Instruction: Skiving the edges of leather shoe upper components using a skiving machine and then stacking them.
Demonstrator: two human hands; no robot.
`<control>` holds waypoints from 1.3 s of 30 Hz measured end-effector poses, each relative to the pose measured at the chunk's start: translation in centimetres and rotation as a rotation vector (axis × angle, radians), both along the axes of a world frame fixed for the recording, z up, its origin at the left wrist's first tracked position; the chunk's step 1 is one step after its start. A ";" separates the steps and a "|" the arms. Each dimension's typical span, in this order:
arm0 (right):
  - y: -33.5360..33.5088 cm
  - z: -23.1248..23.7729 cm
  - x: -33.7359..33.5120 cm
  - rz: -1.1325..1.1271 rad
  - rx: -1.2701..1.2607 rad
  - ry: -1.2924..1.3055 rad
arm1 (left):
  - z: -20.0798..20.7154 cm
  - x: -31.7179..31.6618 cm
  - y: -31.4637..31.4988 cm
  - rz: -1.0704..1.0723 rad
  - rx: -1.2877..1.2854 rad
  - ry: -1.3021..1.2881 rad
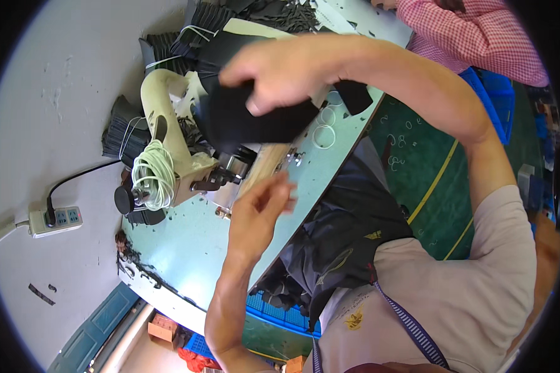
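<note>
My right hand (pixel 286 71) reaches across the table and is blurred. Its thumb and forefinger grip a broad, flat black sheet piece (pixel 255 127), which hangs over part of the machine. Closer to me, my left hand (pixel 258 214) is raised above the table beside the machine's metal front parts. Its fingers curl toward the thumb, and their tips are smeared, so I cannot make out anything in them. The cream-coloured bench machine (pixel 174 133) has a curved arm and a coil of pale cord (pixel 155 174) hung on it. A wooden strip (pixel 266 165) runs between the hands.
Tied bundles of black strips (pixel 123 130) lean along the wall. Black scraps (pixel 292 15) lie at the far end of the pale table (pixel 168 255). Pale rings (pixel 323 137) and a small black piece (pixel 354 96) are near its right edge. A co-worker's checked sleeve (pixel 442 31) and a blue crate (pixel 494 102) are beyond.
</note>
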State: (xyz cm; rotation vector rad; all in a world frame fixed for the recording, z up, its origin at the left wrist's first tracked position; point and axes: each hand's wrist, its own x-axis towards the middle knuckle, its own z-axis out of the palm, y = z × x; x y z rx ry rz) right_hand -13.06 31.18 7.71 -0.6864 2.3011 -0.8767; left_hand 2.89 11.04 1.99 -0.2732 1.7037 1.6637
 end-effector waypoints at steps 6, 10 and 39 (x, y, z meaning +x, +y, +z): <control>0.9 -5.5 -6.9 -0.447 -0.002 0.065 | -1.2 -9.9 6.0 0.648 0.394 0.018; 0.4 -8.5 -6.9 -0.664 -0.239 -0.010 | -3.5 -15.8 6.7 0.754 0.365 0.033; 16.5 -18.6 1.4 -1.009 0.212 -0.147 | 2.7 -13.0 8.9 -0.204 -0.949 0.805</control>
